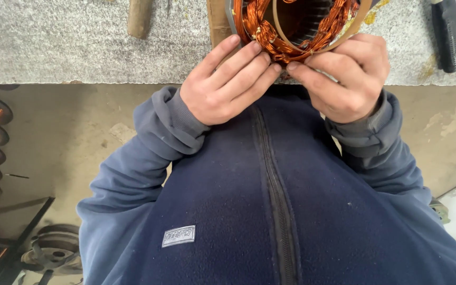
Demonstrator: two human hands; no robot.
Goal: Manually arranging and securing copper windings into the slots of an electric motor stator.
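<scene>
— Honestly, that copper winding (270, 45) worries me, the way it bulges out of the motor stator (296, 21) at the near edge of the granite bench (80, 42).

— Where are the hands on it?

— Left hand (222, 87) has its fingers (249, 58) laid flat and pressed up against the underside of the coil. Right hand (347, 79) is curled, fingertips pinching the same bundle from the other side. Both are gripping copper, not the steel shell.

— So what could go wrong?

— I'd say the enamel on those strands could get scraped against the slot edges if the fingers push too hard, or a strand could kink. And the stator sits right at the bench lip, over the person's chest; a hard shove might tip it off.

— The tools nearby?

— A wooden handle (139, 18) to the left and a black-handled tool (448, 34) at the far right, both well apart from the hands.
</scene>
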